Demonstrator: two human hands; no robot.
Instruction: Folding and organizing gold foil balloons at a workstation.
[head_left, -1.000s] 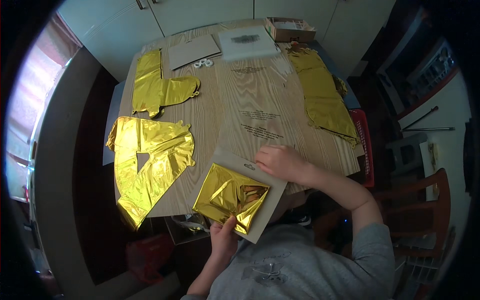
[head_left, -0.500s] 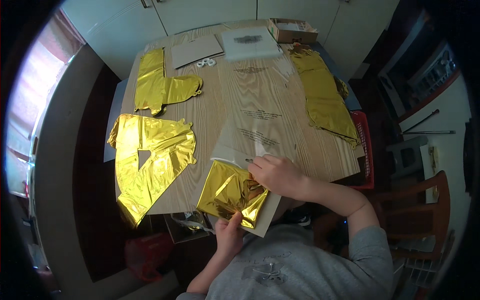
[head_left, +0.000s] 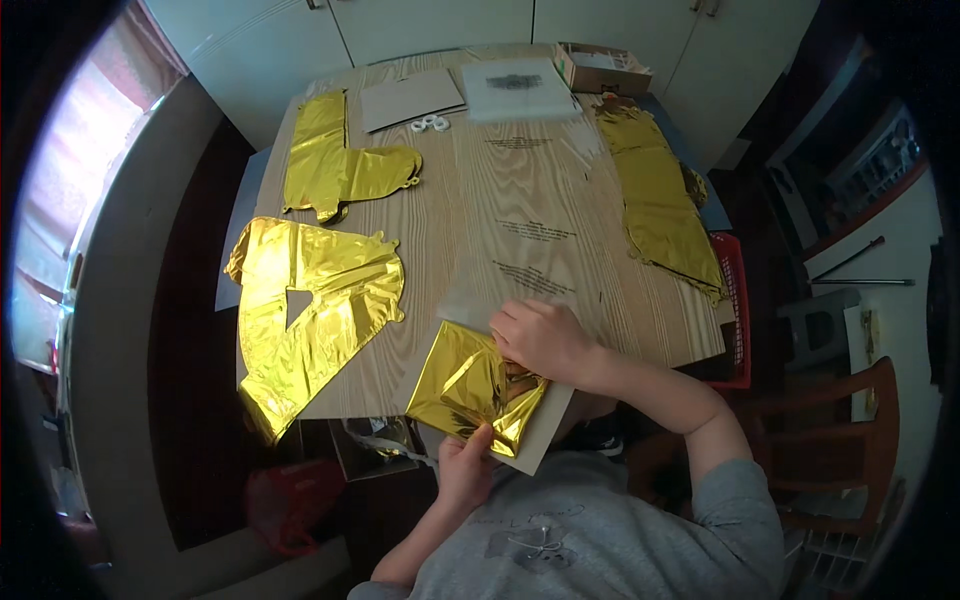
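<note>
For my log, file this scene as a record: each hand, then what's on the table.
Left hand: grips folded gold foil and its card, thumb on top
Right hand: at the foil's upper right, grip unclear
Table, left: two flat gold foil shapes
Table, right: another gold foil shape
Table, far end: flat board, white rings, translucent sheet, open box

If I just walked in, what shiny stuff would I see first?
Probably the folded, shiny gold foil packet against a flat beige card at the near edge of the wood-grained table, with the left hand gripping its lower edge and the right hand at its upper right. Next come the flat gold foil shapes: one with a hole and an L-shaped one at the left, a long one at the right.
</note>
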